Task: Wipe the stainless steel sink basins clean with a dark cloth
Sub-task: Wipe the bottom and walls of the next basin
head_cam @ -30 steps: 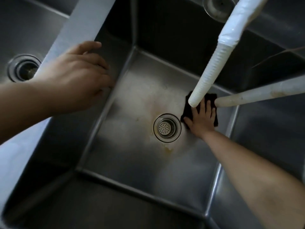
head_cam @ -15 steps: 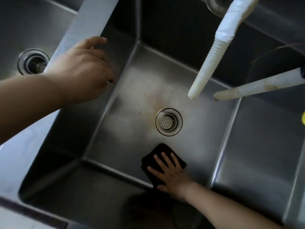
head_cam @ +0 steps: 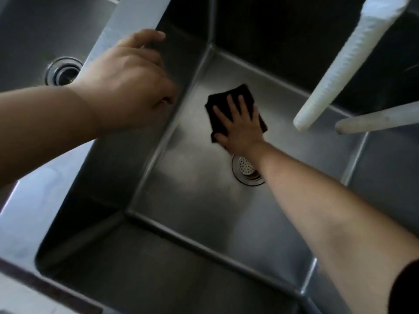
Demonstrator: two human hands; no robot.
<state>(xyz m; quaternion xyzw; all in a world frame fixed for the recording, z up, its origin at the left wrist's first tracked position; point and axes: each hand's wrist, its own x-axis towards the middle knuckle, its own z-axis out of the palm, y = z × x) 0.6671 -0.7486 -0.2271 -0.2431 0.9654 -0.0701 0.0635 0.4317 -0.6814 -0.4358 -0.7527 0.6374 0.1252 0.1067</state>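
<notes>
From here my right hand (head_cam: pixel 239 128) covers the middle of the dark cloth (head_cam: pixel 229 98), so I only see its corners, and my forearm hides the right side of the drain strainer (head_cam: pixel 243 167). My left hand (head_cam: pixel 127 87) curls over the divider rim (head_cam: pixel 136 17), fingertips out of sight. The ribbed white hose (head_cam: pixel 335 66) and the plain hose (head_cam: pixel 381 118) both run off the frame, and the neighbouring basin's drain (head_cam: pixel 62 71) is blurred
</notes>
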